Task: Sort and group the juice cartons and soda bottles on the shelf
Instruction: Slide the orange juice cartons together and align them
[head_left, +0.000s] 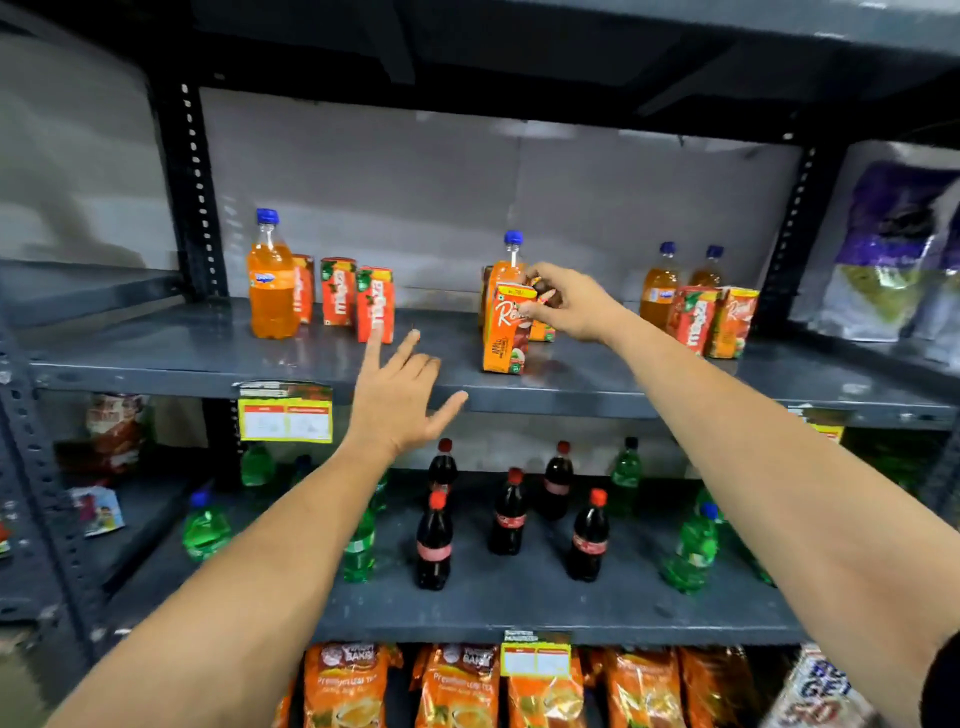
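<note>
- Far left of the top shelf (156, 358): an orange soda bottle (270, 280) stands upright with three red juice cartons (375, 304) lined up just to its right; this cluster already mixes the two kinds of goods.
- Left of centre: the left hand (400, 400) hangs open and empty, fingers spread wide, just before the shelf edge; its forefinger points up toward the nearest red carton, though touch cannot be told.
- Centre: the right hand (569, 304) pinches the top of an orange apple-juice carton (506, 332), which tilts at the front of the shelf; a second orange bottle (511, 260) stands right behind it, and another small carton (543, 330) sits partly hidden by the fingers.
- Right: two more orange bottles (660, 291) stand at the back with two cartons (696, 317) before them, well apart from the centre group.
- Below: cola bottles (434, 545) and green bottles (208, 530) stand scattered on the lower shelf (493, 613).
- The step in hand appears to be pulling the carton clear of its bottle; the next move likely calls for carrying it upright to join a carton group without knocking the bottle behind.
</note>
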